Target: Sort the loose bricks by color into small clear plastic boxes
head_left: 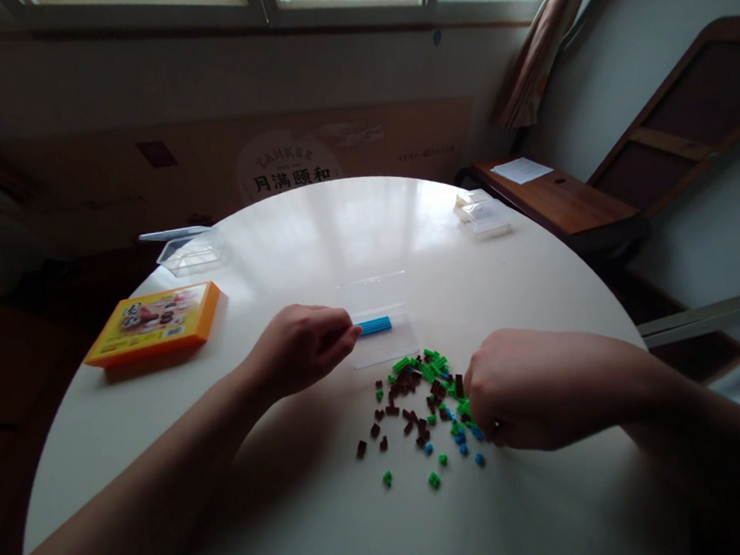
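My left hand (308, 344) is closed, thumb and finger pinching the near end of a blue strip of toy building bricks (375, 325). The strip is over a clear plastic sheet (387, 350) on the table. At the right edge of a loose pile of small brown bricks (408, 383), green bricks (436, 364) and blue bricks (460, 436), my right hand (508, 391) is curled shut with its back toward me. Its fingertips reach down among the bricks and are hidden, so what they hold does not show.
On the white round table (303, 528) an orange-yellow box (155, 322) lies at the left. Behind it stands an open clear container (190, 253). Clear plastic boxes (482, 212) sit at the far right. A wooden side table (572, 197) with paper stands beyond.
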`<state>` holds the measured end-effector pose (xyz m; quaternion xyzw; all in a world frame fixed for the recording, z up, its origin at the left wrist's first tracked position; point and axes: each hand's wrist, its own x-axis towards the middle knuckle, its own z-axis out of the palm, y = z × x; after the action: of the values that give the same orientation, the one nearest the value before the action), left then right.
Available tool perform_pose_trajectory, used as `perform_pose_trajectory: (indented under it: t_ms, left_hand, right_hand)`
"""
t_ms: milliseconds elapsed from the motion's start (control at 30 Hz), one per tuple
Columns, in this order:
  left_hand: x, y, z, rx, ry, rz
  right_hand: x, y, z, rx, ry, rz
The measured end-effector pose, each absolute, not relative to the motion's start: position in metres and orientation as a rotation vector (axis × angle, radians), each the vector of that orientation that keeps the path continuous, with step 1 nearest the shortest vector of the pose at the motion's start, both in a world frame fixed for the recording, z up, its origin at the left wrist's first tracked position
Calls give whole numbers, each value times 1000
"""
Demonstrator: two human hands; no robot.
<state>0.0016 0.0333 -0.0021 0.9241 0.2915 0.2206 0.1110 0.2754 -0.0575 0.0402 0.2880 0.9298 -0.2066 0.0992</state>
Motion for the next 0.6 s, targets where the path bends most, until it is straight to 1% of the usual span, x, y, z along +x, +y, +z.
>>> perform_pose_trajectory:
  t_ms: [233, 433, 600]
  left_hand:
    - [1, 33, -2, 2720, 857, 649]
    - [0, 33, -2, 2738, 859, 667]
    - [-1, 34, -2, 2734, 865, 682]
  right_hand:
    - [273, -63, 38, 891, 2759, -530]
    - [276, -63, 42, 934, 2757, -595]
    - [275, -63, 42, 925, 2748, -560]
